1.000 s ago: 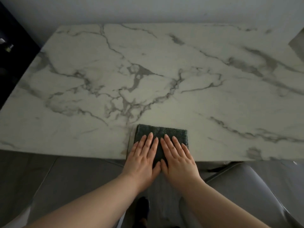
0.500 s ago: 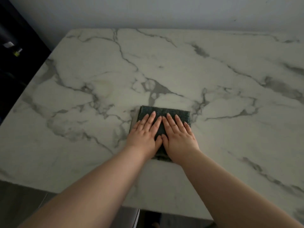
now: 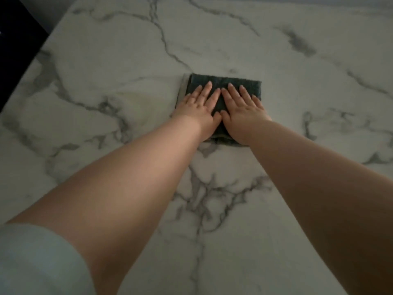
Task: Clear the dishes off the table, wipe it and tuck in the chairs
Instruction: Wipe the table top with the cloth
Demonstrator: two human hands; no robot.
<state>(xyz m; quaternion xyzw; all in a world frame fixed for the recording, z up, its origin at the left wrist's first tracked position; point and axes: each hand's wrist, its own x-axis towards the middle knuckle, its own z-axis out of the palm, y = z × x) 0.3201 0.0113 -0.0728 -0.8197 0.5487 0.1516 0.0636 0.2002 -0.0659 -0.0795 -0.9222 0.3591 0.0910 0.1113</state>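
Nearest, a pale sleeve [image 3: 32,262] covers the left upper arm, and both bare forearms reach forward over the marbled desk [image 3: 127,60]. Beyond them the left grip [image 3: 197,103] and right grip [image 3: 244,107] lie flat side by side, thumbs touching and fingers straight. They press down on the dark folded cloth [image 3: 223,80] and curl round nothing. The cloth sits under both palms about mid-desk, seemingly a little wider across than deep, its far edge showing just past the fingertips. Neither hand is nearer to it. Bare stone lies ahead up to the top of view, so a forward stroke looks to have room. The desk's left edge drops into darkness, while its right edge is out of view.
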